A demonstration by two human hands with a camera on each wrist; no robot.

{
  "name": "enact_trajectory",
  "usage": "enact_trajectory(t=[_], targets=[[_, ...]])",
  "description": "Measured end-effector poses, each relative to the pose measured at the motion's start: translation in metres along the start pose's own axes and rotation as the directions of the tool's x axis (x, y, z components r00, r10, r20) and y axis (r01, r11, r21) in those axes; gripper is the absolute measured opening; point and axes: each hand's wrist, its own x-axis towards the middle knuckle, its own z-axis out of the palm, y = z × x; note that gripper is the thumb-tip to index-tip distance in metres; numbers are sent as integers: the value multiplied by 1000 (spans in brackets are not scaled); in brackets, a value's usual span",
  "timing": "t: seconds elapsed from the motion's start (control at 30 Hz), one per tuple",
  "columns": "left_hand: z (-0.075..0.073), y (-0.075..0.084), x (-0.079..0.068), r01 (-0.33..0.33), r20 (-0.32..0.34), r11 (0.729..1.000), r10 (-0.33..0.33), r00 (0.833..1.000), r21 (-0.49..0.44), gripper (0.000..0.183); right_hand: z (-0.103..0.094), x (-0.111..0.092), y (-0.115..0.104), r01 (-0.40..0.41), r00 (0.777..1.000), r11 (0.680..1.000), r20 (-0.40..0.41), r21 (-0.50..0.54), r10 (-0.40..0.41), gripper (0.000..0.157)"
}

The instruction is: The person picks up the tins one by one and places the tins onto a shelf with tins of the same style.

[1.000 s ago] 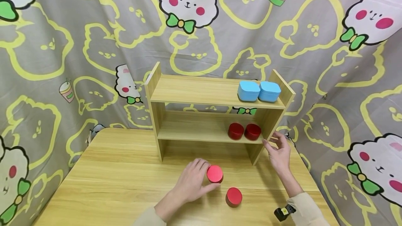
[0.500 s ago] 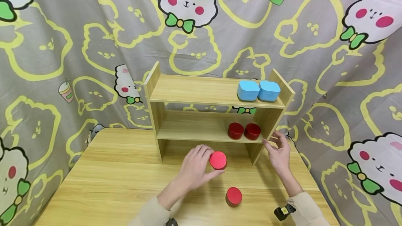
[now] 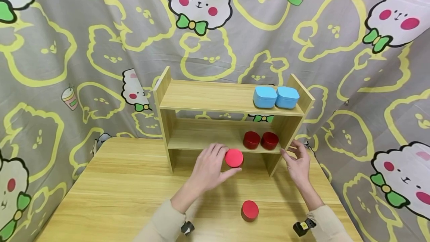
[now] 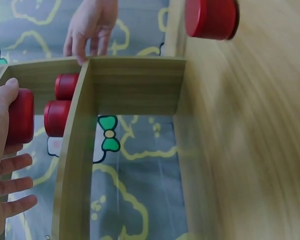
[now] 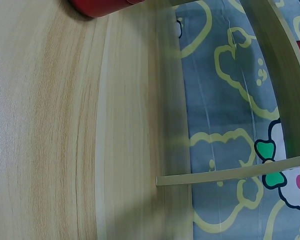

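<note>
My left hand (image 3: 209, 167) grips a red round tin (image 3: 234, 158) between thumb and fingers. It holds the tin off the table, in front of the middle board of a small wooden shelf (image 3: 215, 109). In the left wrist view this tin (image 4: 21, 116) is beside the thumb, the other fingers spread. Two more red tins (image 3: 251, 140) stand side by side at the right end of the middle board. My right hand (image 3: 298, 163) touches the shelf's right side panel, thumb near its front edge. Another red tin (image 3: 250, 211) sits on the table, between the forearms.
Two light blue boxes (image 3: 265, 97) stand at the right end of the top board. The shelf stands on a wooden table (image 3: 111, 182). A patterned curtain (image 3: 215, 47) hangs behind and at both sides. Small black devices (image 3: 304, 227) are worn on the wrists.
My left hand has raised the red tin from near the table and carried it forward to the middle board's front edge. My right hand stays on the side panel.
</note>
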Motion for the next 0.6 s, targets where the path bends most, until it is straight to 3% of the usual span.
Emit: enact_trajectory(t=[0.23,0.6], targets=[[4,-2,6,26,-35,999,-25,999,47,65,0,0,0,-1,1000,1000,-3,8,1,43],[14,5,15,121,-61,983,-114,992,141,66,0,0,0,-11,1000,1000,-3,-5,11,43]])
